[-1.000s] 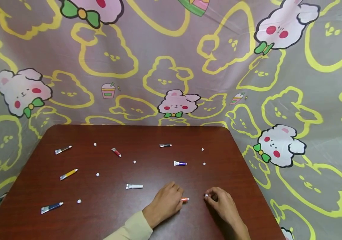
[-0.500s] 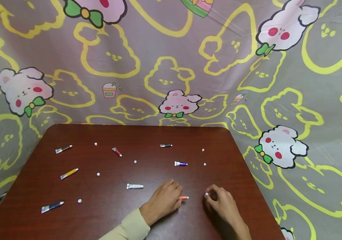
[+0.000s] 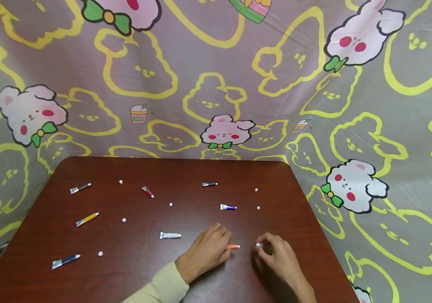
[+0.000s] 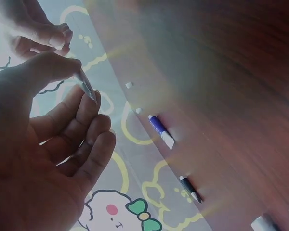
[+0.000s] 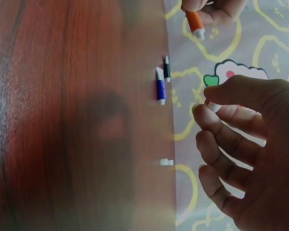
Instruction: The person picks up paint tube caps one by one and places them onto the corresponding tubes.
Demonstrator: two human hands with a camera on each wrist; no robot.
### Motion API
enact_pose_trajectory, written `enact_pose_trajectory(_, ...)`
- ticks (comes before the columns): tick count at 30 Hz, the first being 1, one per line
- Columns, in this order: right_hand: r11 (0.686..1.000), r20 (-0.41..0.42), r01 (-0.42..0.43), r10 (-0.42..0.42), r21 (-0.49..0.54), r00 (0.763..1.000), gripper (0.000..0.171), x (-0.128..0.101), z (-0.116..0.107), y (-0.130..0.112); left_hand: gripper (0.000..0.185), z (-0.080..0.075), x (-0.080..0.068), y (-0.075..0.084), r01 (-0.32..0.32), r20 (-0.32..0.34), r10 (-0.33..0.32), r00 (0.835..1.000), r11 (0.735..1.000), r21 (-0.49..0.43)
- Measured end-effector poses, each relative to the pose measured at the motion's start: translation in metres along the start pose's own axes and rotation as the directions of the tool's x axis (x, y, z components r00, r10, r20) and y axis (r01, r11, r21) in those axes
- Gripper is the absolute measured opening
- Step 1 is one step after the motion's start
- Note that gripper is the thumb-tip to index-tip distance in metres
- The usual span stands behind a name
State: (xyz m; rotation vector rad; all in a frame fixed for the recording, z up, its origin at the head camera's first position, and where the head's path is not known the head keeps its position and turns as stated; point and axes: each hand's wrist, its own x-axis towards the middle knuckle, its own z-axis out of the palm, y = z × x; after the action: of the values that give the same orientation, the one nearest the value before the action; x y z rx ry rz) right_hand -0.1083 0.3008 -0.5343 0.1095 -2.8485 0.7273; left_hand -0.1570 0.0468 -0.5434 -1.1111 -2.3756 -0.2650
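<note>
My left hand [image 3: 205,252] pinches a small orange paint tube [image 3: 232,247] near the front of the brown table [image 3: 185,269]; the tube's open tip points right. The same orange tube [image 5: 194,22] shows at the top of the right wrist view, and as a thin edge-on tube [image 4: 86,85] between thumb and forefinger in the left wrist view. My right hand [image 3: 278,257] pinches a small white cap [image 3: 258,244] just right of that tip, a short gap apart. The white cap [image 5: 214,107] sits between thumb and forefinger.
Other small tubes lie about the table: white [image 3: 170,235], purple [image 3: 228,207], black [image 3: 209,184], red [image 3: 147,192], yellow [image 3: 86,219], silver [image 3: 79,188], dark blue [image 3: 65,261]. Several loose white caps, such as one [image 3: 258,207], are scattered. A cartoon-print cloth [image 3: 216,84] hangs behind.
Both hands have lifted a little off the table and moved slightly away from me. The orange tube and the white cap have come closer together.
</note>
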Motion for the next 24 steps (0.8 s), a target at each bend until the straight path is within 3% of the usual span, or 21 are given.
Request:
enact_pose_trajectory(6,0.994,-0.058,0.107,-0.108,-0.02,0.992,0.027,-0.0022,0.0023,-0.0013,0.029,-0.0028,0.0018,0.0005,0.003,-0.007,-0.003,1.0,1.0,-0.013)
enact_pose_trajectory(13,0.957,-0.126,0.289,-0.288,-0.017,0.949,0.028,-0.0042,0.0057,0.0003,0.029,-0.0049,0.0024,0.001,0.003,0.002,-0.002,1.0,1.0,-0.023)
enact_pose_trajectory(19,0.937,-0.119,0.35,-0.346,0.014,0.93,0.022,-0.0025,0.0068,0.0006,0.029,-0.0032,0.0019,0.0012,0.002,-0.026,-0.002,1.0,1.0,-0.018)
enact_pose_trajectory(24,0.92,-0.126,0.392,-0.387,0.02,0.914,0.022,-0.0017,0.0086,0.0004,0.028,-0.0038,0.0023,0.0017,0.005,-0.003,-0.005,1.0,1.0,-0.019)
